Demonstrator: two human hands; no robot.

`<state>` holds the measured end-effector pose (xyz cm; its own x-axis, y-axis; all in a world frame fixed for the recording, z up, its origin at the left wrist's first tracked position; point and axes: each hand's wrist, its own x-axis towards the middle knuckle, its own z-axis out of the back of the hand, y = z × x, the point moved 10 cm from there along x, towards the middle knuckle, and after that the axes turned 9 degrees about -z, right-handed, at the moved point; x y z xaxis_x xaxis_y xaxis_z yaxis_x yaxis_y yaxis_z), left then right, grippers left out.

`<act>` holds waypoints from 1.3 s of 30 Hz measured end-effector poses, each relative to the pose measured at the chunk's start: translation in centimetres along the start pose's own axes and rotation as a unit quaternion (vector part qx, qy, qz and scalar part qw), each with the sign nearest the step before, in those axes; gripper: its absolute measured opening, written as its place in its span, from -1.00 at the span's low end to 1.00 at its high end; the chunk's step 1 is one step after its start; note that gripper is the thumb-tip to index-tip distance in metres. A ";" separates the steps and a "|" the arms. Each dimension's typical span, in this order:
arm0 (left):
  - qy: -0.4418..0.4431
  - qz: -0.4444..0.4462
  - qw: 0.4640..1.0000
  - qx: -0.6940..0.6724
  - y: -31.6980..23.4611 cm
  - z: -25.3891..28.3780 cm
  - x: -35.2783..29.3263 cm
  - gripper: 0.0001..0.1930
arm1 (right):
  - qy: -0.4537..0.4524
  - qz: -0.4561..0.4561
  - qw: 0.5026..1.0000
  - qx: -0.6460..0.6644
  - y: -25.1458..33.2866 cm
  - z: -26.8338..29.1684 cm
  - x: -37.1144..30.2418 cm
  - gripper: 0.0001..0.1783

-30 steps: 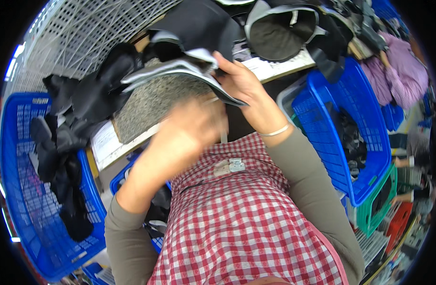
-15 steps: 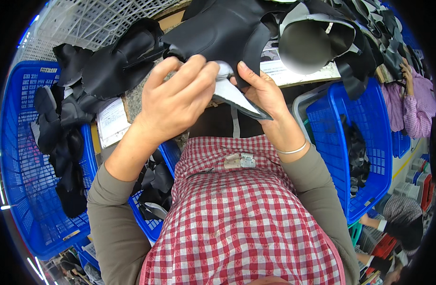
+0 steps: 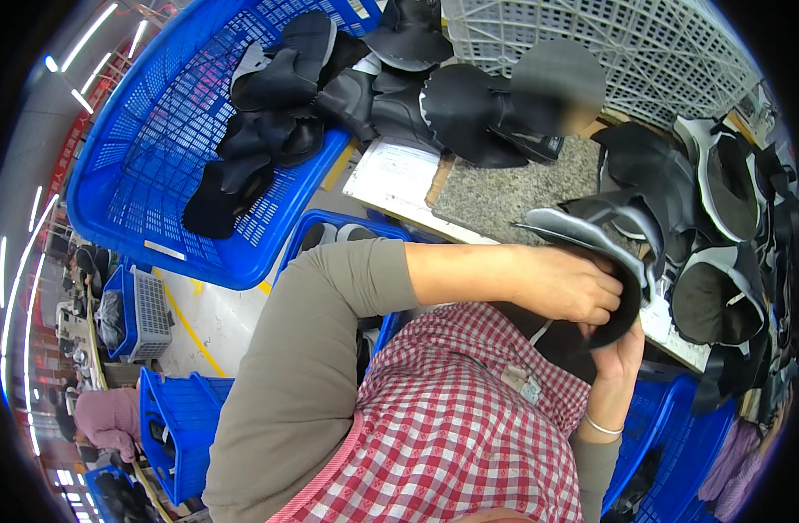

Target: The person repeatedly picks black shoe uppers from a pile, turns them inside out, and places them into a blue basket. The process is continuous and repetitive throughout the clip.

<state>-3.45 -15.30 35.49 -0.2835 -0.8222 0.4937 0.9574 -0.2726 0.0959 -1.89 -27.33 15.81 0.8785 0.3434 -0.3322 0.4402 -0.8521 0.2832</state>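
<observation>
Both my hands are on a black leather shoe upper [image 3: 628, 261] with a pale grey lined edge, held above the front of the bench. My left hand [image 3: 561, 283] reaches across from the left, its fingers curled and pressed into the open side of the piece. My right hand [image 3: 622, 353] grips the lower edge from beneath, and its fingers are partly hidden behind the black material. Just beyond them, more black uppers [image 3: 648, 170] lie on the bench.
A large blue basket [image 3: 269, 261] stands at the left with black uppers hanging over its rim. Behind the bench is a white plastic crate [image 3: 643, 52]. A speckled stone slab [image 3: 521, 196] and printed sheets [image 3: 395, 174] lie on the bench. More blue baskets [image 3: 678, 436] stand at the lower right.
The view has swung to the left. My left hand has gone from pinching the pale flap to pressing inside the black upper, and the piece is turned with its dark inside toward me.
</observation>
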 end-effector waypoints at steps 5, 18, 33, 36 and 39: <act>0.089 0.088 0.984 -0.126 1.7 -2.1 -1.2 -0.80 | 0.018 -0.040 0.995 0.086 -2.9 -0.6 0.2 -0.52; 0.165 0.155 0.969 0.101 1.6 -5.2 -0.6 -0.47 | 0.010 0.048 0.991 0.123 0.2 -6.2 -0.1 -0.71; 0.078 0.050 0.987 0.129 0.2 1.1 5.9 -0.55 | -0.103 0.210 0.969 -0.082 4.3 -4.6 -3.7 -0.65; 0.113 0.059 0.989 0.069 1.2 -1.1 5.2 -0.49 | -0.092 0.146 0.985 -0.019 1.8 -1.7 -2.9 -0.68; 0.124 0.037 0.989 0.075 0.8 -1.9 5.6 -0.46 | -0.092 0.164 0.982 -0.033 1.7 -0.1 -3.2 -0.66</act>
<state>-4.34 -21.05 36.71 -0.1997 -0.9395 0.2785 0.9682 -0.1455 0.2035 -3.91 -29.87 17.42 0.9294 -0.0272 -0.3680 0.1554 -0.8756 0.4573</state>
